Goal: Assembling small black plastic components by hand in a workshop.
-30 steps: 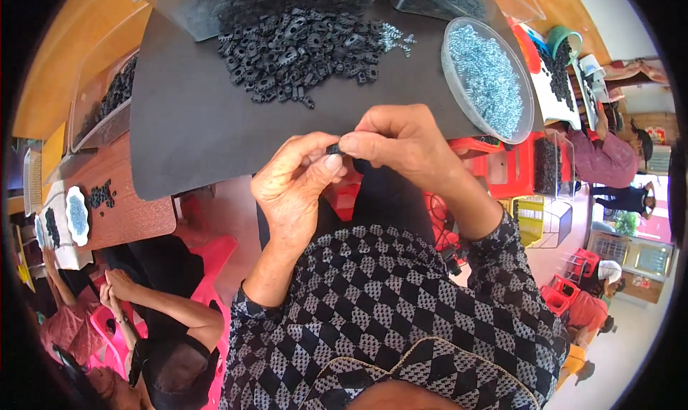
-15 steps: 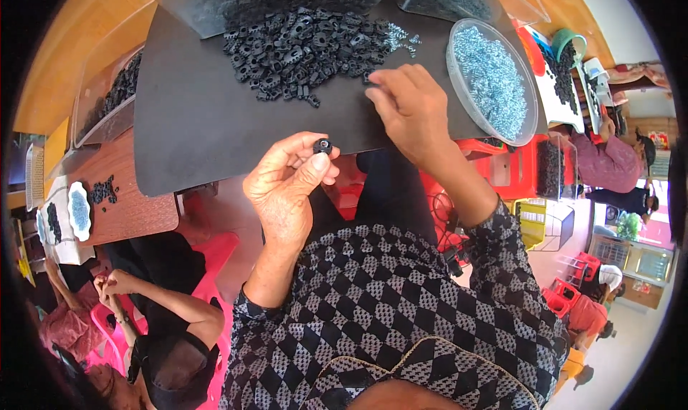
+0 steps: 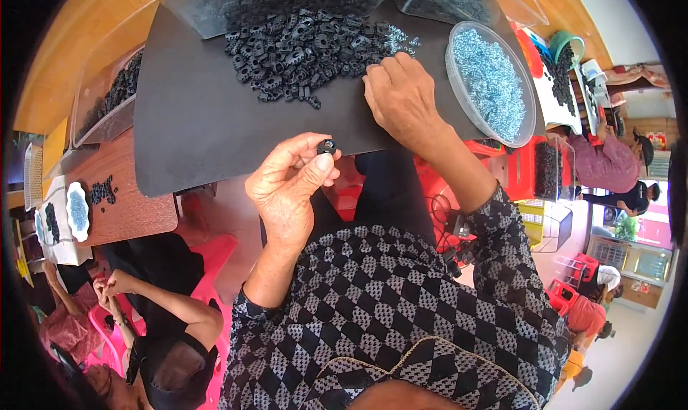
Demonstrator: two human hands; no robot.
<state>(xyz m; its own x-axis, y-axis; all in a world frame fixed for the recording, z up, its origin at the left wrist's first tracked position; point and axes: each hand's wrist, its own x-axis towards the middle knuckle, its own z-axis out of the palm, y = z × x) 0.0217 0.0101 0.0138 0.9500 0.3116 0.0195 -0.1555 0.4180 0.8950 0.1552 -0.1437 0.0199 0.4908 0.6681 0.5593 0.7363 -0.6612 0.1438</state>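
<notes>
My left hand (image 3: 287, 181) pinches a small black plastic cord-lock piece (image 3: 327, 146) between thumb and fingers, just off the table's near edge. Its round opening faces up, with something shiny inside. Over the tabletop, my right hand (image 3: 403, 95) is curled with its back upward, at the right end of a heap of black cord-lock pieces (image 3: 294, 55). The back of the hand hides its fingertips and anything in them. A few loose small springs (image 3: 398, 37) lie just beyond it. To its right stands a round clear dish (image 3: 532, 116) full of small metal springs (image 3: 490, 84).
Clear bins (image 3: 208, 12) line the far side of the dark tabletop (image 3: 186, 138). At left is a brown table (image 3: 136, 213) with black pieces and a white dish of springs (image 3: 79, 211). Another person (image 3: 172, 338) sits nearby at lower left. Red stools (image 3: 562, 295) stand at right.
My right hand has moved slightly up and left and turned its back upward, so its thumb and fingertips no longer show. My left hand holds the black piece almost unmoved.
</notes>
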